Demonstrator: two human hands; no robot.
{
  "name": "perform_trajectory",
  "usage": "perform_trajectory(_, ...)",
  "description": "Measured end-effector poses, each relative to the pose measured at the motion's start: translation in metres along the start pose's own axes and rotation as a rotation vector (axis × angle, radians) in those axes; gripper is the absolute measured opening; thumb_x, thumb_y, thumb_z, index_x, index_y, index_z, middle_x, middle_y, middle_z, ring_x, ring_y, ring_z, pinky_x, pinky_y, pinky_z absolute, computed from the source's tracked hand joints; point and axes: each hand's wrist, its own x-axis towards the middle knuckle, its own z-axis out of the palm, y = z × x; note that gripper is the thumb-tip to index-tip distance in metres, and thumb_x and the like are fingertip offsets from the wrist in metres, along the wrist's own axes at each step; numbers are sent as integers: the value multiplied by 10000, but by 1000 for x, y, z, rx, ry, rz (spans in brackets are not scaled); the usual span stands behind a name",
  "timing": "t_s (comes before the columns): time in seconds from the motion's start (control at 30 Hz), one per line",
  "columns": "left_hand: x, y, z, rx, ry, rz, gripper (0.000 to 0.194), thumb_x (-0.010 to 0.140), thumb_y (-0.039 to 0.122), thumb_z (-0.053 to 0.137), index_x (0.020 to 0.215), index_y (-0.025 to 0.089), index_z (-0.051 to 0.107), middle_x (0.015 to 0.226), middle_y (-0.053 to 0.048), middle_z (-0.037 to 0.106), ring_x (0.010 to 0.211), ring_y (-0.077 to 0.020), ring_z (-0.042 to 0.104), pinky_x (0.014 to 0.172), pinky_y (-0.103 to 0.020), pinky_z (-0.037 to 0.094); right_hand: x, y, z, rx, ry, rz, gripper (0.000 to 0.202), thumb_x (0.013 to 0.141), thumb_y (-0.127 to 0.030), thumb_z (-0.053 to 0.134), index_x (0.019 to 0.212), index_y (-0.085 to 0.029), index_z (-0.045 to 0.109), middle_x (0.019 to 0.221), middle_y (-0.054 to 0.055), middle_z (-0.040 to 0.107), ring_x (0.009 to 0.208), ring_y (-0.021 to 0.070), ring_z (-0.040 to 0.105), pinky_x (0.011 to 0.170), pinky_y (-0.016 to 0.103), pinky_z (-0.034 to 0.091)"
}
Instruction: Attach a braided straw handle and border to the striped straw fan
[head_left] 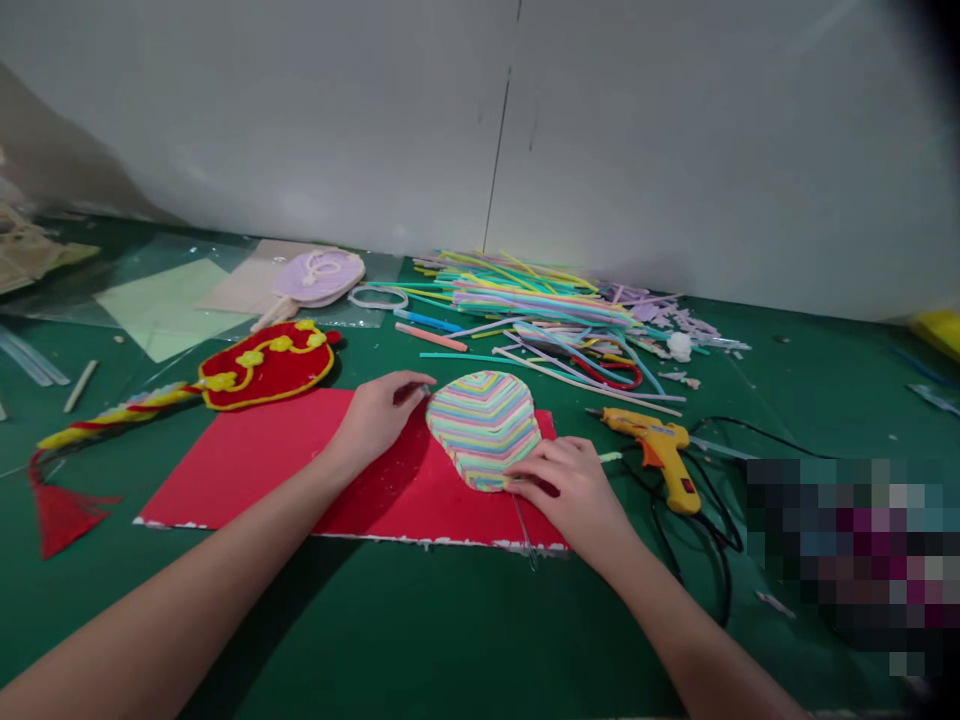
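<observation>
A striped pastel piece, rounded and covered in chevron rows, lies over a red sheet on the green table. My right hand holds its lower right edge between thumb and fingers. At its upper left edge is my left hand, thumb and index finger pinched together on something small and dark that I cannot make out. A thin wire or thread loop hangs below the piece, across the red sheet's front edge.
Right of my right hand lies a yellow glue gun with its black cable. Behind are a pile of pastel stems and red-handled scissors. Left stands out a red tasselled fan; behind it lies a lilac fan.
</observation>
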Motion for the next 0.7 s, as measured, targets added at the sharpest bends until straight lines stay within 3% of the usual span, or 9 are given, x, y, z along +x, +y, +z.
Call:
perform_trajectory(0.37,2,2,1,-141,-112,45,302,841,272,444,1075,202,622,1129,-44,661,1050,-197,593,947,-369,447,-8,-14,16,35,107,116,116,846,-343,606,848,-251,677,788,-6,654,771,155,580,808,350,353)
perform_trajectory(0.57,-2,4,5,30,-37,71,354,854,296,430,1157,188,578,1206,-83,612,1172,-249,501,1020,-461,369,-11,-17,18,78,139,125,74,827,-290,636,849,-229,671,758,-6,625,757,151,573,793,335,366)
perform_trajectory(0.7,-3,9,11,-113,-93,63,398,840,313,481,1218,192,505,1222,-82,602,1167,-229,521,1034,-461,366,-11,-17,20,83,147,138,54,816,-265,650,852,-230,668,744,-13,618,749,148,569,796,336,366)
